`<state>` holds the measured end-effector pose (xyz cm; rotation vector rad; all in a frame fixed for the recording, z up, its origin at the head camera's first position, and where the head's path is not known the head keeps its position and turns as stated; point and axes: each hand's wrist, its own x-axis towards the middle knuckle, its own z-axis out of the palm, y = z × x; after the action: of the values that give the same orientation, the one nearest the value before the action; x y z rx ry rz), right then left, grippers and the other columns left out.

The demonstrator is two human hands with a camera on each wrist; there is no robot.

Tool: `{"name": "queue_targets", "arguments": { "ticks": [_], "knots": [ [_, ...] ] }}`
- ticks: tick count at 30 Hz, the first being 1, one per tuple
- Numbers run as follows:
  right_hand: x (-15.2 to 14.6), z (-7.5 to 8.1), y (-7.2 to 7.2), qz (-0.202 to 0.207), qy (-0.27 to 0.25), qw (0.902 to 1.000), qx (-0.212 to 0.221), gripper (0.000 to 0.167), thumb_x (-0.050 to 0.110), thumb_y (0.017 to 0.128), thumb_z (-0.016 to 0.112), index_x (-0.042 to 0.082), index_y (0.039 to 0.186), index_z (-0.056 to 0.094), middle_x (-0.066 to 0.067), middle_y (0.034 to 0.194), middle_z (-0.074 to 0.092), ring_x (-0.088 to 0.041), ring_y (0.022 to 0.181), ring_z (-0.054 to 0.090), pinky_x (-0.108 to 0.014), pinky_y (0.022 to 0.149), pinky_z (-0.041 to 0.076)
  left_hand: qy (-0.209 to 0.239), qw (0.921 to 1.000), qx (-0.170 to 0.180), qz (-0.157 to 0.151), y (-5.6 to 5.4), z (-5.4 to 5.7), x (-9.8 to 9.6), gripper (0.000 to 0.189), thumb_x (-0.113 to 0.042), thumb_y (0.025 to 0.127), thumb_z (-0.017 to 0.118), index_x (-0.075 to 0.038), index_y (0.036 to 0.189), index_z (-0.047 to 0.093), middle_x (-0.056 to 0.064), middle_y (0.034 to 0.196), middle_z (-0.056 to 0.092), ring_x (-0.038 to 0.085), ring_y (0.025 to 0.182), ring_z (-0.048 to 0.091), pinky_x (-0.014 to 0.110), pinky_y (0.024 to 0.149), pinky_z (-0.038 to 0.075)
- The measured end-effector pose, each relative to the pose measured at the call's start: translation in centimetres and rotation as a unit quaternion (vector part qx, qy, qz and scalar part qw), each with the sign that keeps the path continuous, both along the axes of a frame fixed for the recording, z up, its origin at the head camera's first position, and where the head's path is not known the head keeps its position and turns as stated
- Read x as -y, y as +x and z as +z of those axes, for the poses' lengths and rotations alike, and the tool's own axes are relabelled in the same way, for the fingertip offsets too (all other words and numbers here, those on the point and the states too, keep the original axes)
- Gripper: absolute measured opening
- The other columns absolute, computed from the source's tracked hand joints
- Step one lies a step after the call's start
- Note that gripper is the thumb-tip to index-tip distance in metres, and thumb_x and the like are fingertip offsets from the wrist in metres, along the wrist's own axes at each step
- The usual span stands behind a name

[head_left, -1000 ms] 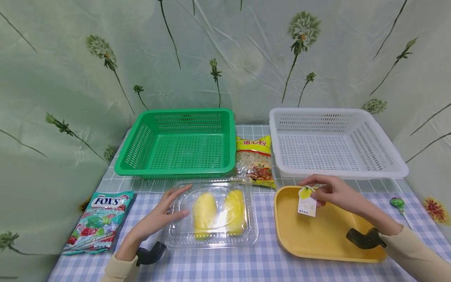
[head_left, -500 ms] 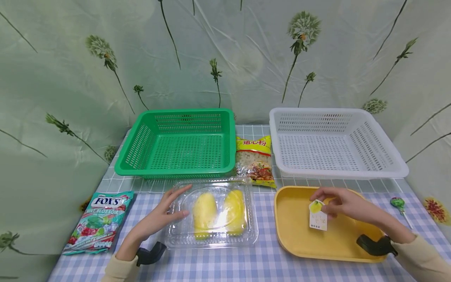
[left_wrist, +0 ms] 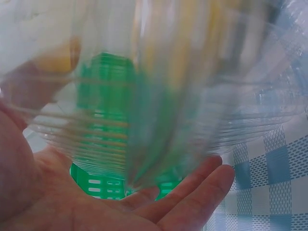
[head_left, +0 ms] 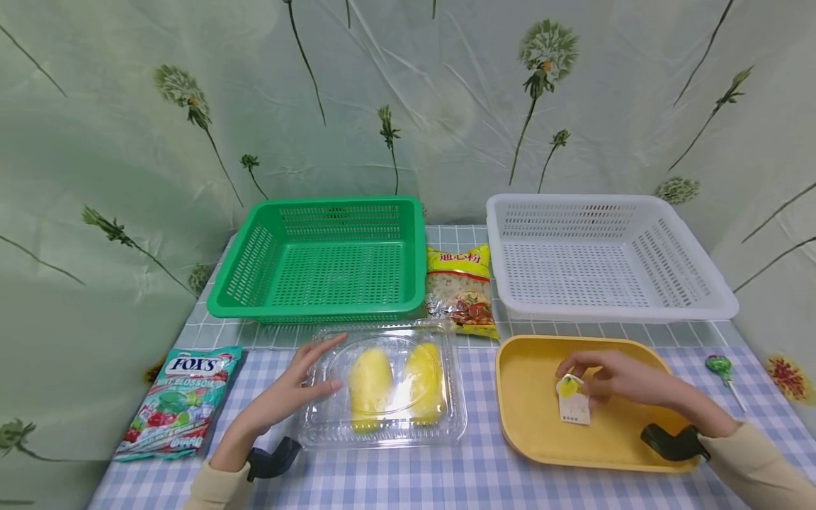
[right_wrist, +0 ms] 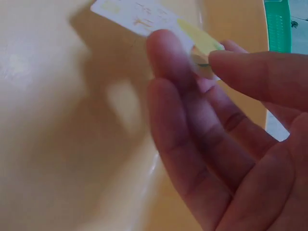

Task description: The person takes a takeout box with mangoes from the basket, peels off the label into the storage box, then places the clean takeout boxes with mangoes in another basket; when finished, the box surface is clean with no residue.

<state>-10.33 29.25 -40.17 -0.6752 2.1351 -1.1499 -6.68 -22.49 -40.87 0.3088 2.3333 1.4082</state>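
A clear plastic clamshell box (head_left: pixel 395 433) holds two yellow mangoes (head_left: pixel 371 386) under its lid. My left hand (head_left: pixel 299 379) rests along the box's left side, thumb and fingers spread and fairly straight; the left wrist view has the see-through wall (left_wrist: pixel 192 130) in front of the fingers (left_wrist: pixel 197 197). Over the yellow tray (head_left: pixel 542 443), my right hand (head_left: pixel 615 379) pinches a small white card (head_left: pixel 574 409) by its lemon-shaped top, between thumb and fingers. In the right wrist view the card (right_wrist: pixel 139 18) sticks out past the fingertips, and its shadow falls on the tray.
Behind stand a green basket (head_left: pixel 315 312) and a white basket (head_left: pixel 612 312), with a yellow pasta bag (head_left: pixel 460 290) between them. A teal FOX'S candy bag (head_left: pixel 178 404) lies at the left, a green lollipop (head_left: pixel 720 365) at the right. The table has a checked cloth (head_left: pixel 472 482).
The right hand, with the card in its pinch, has moved right and then lower, toward the tray's floor. The left hand and the box have stayed where they were.
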Motion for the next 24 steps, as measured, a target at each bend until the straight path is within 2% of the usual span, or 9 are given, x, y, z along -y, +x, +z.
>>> {"name": "queue_targets", "arguments": {
  "ticks": [4, 11, 14, 19, 24],
  "knots": [
    [-0.1, -0.1, 0.0, 0.002, 0.02, 0.9997, -0.014, 0.026, -0.003, 0.09, 0.055, 0.006, 0.115, 0.061, -0.009, 0.099, 0.061, -0.016, 0.067, 0.059, -0.028, 0.059, 0.05, 0.0, 1.0, 0.002, 0.001, 0.1, 0.0, 0.0, 0.065, -0.026, 0.096, 0.059, -0.03, 0.152, 0.026, 0.023, 0.155, -0.007, 0.048, 0.139, -0.01, 0.077, 0.093, 0.02],
    [-0.4, -0.1, 0.2, -0.013, 0.024, 0.9991, -0.032, 0.029, -0.001, 0.088, 0.06, -0.002, 0.118, 0.061, -0.016, 0.11, 0.062, -0.014, 0.071, 0.06, -0.03, 0.06, 0.053, 0.002, 1.0, 0.0, -0.001, 0.1, 0.2, 0.0, 0.064, -0.026, 0.096, 0.059, -0.031, 0.152, 0.027, 0.022, 0.155, -0.007, 0.047, 0.139, -0.009, 0.077, 0.093, 0.02],
    [-0.6, 0.4, 0.2, -0.023, 0.006, 0.9994, -0.026, 0.029, 0.002, 0.091, 0.059, -0.004, 0.119, 0.059, -0.02, 0.111, 0.061, -0.017, 0.072, 0.062, -0.031, 0.06, 0.053, 0.002, 1.0, -0.003, -0.003, 0.1, 0.2, 0.0, 0.064, -0.026, 0.096, 0.059, -0.031, 0.151, 0.027, 0.022, 0.155, -0.006, 0.047, 0.139, -0.008, 0.077, 0.093, 0.021],
    [-1.1, 1.7, -0.1, -0.053, -0.045, 0.9975, -0.011, 0.03, 0.005, 0.097, 0.052, -0.009, 0.124, 0.052, -0.027, 0.115, 0.058, -0.025, 0.084, 0.064, -0.034, 0.068, 0.054, 0.003, 0.9998, -0.018, 0.0, 0.1, 0.0, 0.0, 0.062, -0.025, 0.097, 0.059, -0.031, 0.151, 0.029, 0.02, 0.155, 0.007, 0.049, 0.138, 0.004, 0.076, 0.093, 0.021],
    [-1.7, 2.4, -0.3, -0.105, -0.096, 0.9891, -0.038, 0.031, 0.002, 0.1, 0.046, -0.006, 0.129, 0.048, -0.018, 0.116, 0.063, -0.027, 0.095, 0.064, -0.038, 0.074, 0.055, 0.015, 0.9989, -0.043, 0.013, 0.0, -0.2, 0.0, 0.06, -0.023, 0.095, 0.061, -0.025, 0.149, 0.034, 0.014, 0.153, 0.023, 0.044, 0.138, 0.013, 0.073, 0.099, 0.015]
  ]
}}
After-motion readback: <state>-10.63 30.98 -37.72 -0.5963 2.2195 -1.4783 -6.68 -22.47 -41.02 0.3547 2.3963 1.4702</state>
